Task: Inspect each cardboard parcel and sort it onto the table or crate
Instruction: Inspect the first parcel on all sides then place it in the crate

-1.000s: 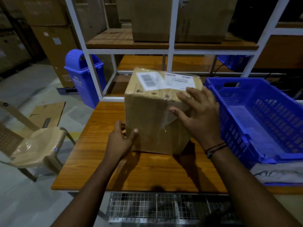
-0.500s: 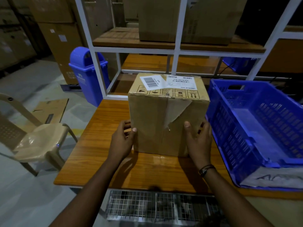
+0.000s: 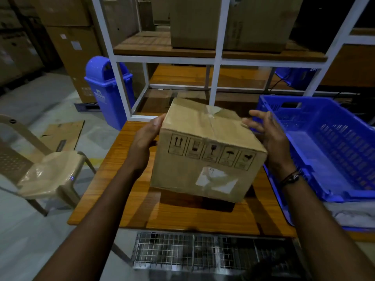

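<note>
- one wire rack [image 3: 203, 252] lies nearest, below the table [image 3: 121, 195] edge.
- one cardboard box [image 3: 203, 179] is held tilted over the table between two hands; five printed symbols and one white label face the camera.
- the left hand [image 3: 145, 138] presses its left side, thumb at the top edge; the fingers are hidden, so i cannot tell how they lie.
- the right hand [image 3: 272, 136] presses the right side, fingers straight and spread.
- one blue crate [image 3: 345, 142] sits just right of the box.
- one chair [image 3: 46, 173] stands left of the table.
- farther back are one blue bin [image 3: 107, 88] and two big cartons [image 3: 192, 23] on a shelf.

Storage corner around a white rack [image 3: 166, 59]
2 big boxes [image 3: 192, 23] sit on the rack's upper shelf; a blue bin [image 3: 109, 98] stands just left of the rack, a beige chair [image 3: 50, 171] farther left.
</note>
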`<state>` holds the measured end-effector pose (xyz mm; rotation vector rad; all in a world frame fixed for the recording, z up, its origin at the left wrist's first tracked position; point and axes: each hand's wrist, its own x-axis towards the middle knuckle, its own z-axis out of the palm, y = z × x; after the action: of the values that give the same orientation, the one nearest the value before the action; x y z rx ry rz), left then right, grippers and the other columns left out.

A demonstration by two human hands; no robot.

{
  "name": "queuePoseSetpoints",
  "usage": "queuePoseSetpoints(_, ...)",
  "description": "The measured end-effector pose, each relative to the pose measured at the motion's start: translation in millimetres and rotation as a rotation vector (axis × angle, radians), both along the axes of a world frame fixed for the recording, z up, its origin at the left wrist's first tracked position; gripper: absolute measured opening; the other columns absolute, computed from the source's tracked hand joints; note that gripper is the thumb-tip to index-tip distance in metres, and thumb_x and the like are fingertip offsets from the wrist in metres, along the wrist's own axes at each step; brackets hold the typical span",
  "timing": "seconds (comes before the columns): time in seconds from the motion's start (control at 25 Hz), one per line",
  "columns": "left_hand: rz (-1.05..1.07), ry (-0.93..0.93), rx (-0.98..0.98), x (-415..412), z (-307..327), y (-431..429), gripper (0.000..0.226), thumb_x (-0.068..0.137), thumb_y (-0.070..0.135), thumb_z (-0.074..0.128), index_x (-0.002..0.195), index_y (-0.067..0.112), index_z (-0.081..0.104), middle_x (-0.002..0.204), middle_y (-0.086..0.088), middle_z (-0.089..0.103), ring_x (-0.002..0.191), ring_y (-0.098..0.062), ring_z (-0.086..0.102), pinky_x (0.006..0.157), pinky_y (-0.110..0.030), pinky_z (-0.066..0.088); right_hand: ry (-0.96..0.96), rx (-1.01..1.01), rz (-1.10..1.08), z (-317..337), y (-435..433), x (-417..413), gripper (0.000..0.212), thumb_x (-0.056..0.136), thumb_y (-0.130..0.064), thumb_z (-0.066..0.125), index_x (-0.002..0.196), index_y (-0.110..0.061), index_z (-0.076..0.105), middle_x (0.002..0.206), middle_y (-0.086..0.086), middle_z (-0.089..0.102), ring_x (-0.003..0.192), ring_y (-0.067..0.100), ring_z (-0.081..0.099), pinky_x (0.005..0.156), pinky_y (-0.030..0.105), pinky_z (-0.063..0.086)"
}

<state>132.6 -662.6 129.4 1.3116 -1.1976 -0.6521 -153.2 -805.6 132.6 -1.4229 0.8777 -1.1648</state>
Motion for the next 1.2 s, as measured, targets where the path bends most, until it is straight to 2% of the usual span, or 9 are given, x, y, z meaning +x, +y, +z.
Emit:
queuePoseSetpoints(0.2,-0.067,-0.058,0.023,-4.9,3.3,-1.1,0.039,0.106,0.045,0.040,0.121,0.021,0.066,0.115,0.006,0.074,0.109,-0.011,0.068,0.084,-0.025,0.055,-0.045,-0.047,0.157,-13.3,-7.6,-6.8,0.056,0.108,-0.044,0.039,0.134,0.001,0.061,0.134,0.019,0.067,0.127,0.038,0.062,0.112,0.064,0.043)
queuePoseSetpoints(0.36,-0.016,0.002,0.009,9.2,-13.0,-4.5,0.037,0.107,0.041,0.039,0.121,0.020,0.066,0.108,0.005,0.074,0.103,-0.012,0.069,0.081,-0.020,0.054,0.071,-0.159,0.420,-18.2,-6.9,-23.7,0.048,0.100,-0.005,0.037,0.146,0.003,0.049,0.152,0.016,0.052,0.133,0.019,0.057,0.101,0.029,0.051)
queuePoseSetpoints(0.44,0.034,0.044,0.022,16.1,-24.1,-7.8,0.040,0.106,0.039,0.037,0.130,0.022,0.064,0.107,0.005,0.074,0.106,-0.013,0.068,0.084,-0.023,0.053,0.284,-0.275,0.527,-24.2,-3.8,-27.4,0.054,0.097,-0.014,0.050,0.151,-0.014,0.049,0.161,-0.001,0.044,0.147,0.014,0.043,0.108,0.029,0.048)
queuePoseSetpoints(0.6,0.148,0.108,0.087,35.4,-43.9,-19.9,0.044,0.106,0.040,0.035,0.134,0.026,0.066,0.115,0.000,0.074,0.115,-0.021,0.066,0.095,-0.037,0.051,0.930,-0.627,0.410,-29.5,-5.1,-18.6,0.069,0.089,-0.068,0.056,0.153,-0.059,0.031,0.164,-0.031,0.025,0.153,0.015,0.018,0.120,0.062,0.022)
queuePoseSetpoints(0.68,0.171,0.091,0.170,42.7,-48.8,-27.9,0.041,0.109,0.035,0.035,0.134,0.029,0.067,0.121,0.000,0.072,0.120,-0.024,0.062,0.101,-0.046,0.051,1.174,-0.643,0.449,-24.8,-8.4,-5.1,0.092,0.074,-0.092,0.050,0.155,-0.064,0.016,0.169,-0.029,0.005,0.156,0.015,-0.004,0.123,0.067,0.001)
queuePoseSetpoints(0.76,0.163,0.000,0.311,39.1,-52.6,-36.1,0.035,0.108,0.025,0.040,0.133,0.028,0.064,0.127,0.004,0.066,0.123,-0.023,0.059,0.102,-0.048,0.051,1.380,-0.673,0.558,-28.3,-9.6,15.2,0.116,0.065,-0.102,0.048,0.160,-0.055,0.002,0.169,-0.022,-0.012,0.156,0.013,-0.020,0.124,0.053,-0.016)
queuePoseSetpoints(0.92,0.245,-0.387,0.524,17.5,-56.5,-50.5,0.047,0.106,0.027,0.045,0.151,0.016,0.042,0.157,-0.015,0.038,0.142,-0.039,0.041,0.108,-0.051,0.043,1.419,-0.706,0.530,-48.3,7.9,43.3,0.129,0.064,-0.104,0.046,0.164,-0.041,-0.004,0.174,-0.005,-0.007,0.160,0.022,-0.006,0.128,0.048,-0.006)
queuePoseSetpoints(1.04,0.187,-0.738,0.685,-11.5,-50.8,-59.3,0.060,0.110,0.034,0.040,0.164,0.017,0.021,0.174,-0.013,0.000,0.158,-0.045,-0.005,0.127,-0.058,0.008,1.465,-0.691,0.346,-56.0,35.6,73.2,0.129,0.065,-0.108,0.031,0.166,-0.032,0.003,0.174,0.006,0.006,0.158,0.035,0.009,0.126,0.057,0.008)
queuePoseSetpoints(1.2,0.129,-1.017,0.653,-27.7,-54.2,-69.2,0.064,0.110,0.041,0.028,0.166,0.014,0.012,0.174,-0.013,0.002,0.159,-0.040,-0.006,0.126,-0.057,-0.004,1.520,-0.680,0.153,-58.3,57.2,119.0,0.122,0.070,-0.103,0.030,0.163,-0.025,0.021,0.166,0.014,0.027,0.148,0.040,0.026,0.115,0.058,0.022)
